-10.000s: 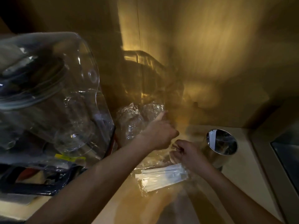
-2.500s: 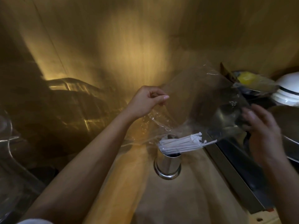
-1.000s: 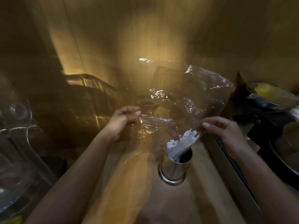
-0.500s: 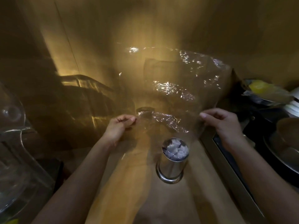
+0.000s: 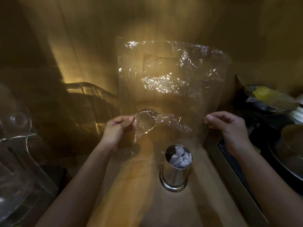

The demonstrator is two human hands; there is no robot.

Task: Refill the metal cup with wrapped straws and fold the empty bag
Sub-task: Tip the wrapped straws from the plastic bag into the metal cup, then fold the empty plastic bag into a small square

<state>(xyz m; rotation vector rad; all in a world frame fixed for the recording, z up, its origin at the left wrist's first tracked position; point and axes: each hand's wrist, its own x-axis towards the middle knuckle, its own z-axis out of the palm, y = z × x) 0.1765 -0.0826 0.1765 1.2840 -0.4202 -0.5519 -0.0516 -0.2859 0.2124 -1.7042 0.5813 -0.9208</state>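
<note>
Both hands [image 5: 170,126] pinched on empty bag [image 5: 170,76]

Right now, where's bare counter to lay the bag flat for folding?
Free: the wooden counter left of the metal cup, between the forearms. Narrower strip between cup and metal ledge. Crowded: clear plastic containers far left, dishes far right.

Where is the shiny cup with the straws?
The metal cup stands on the counter, low and centre in the head view, beneath the bag, nearer the right hand.
</note>
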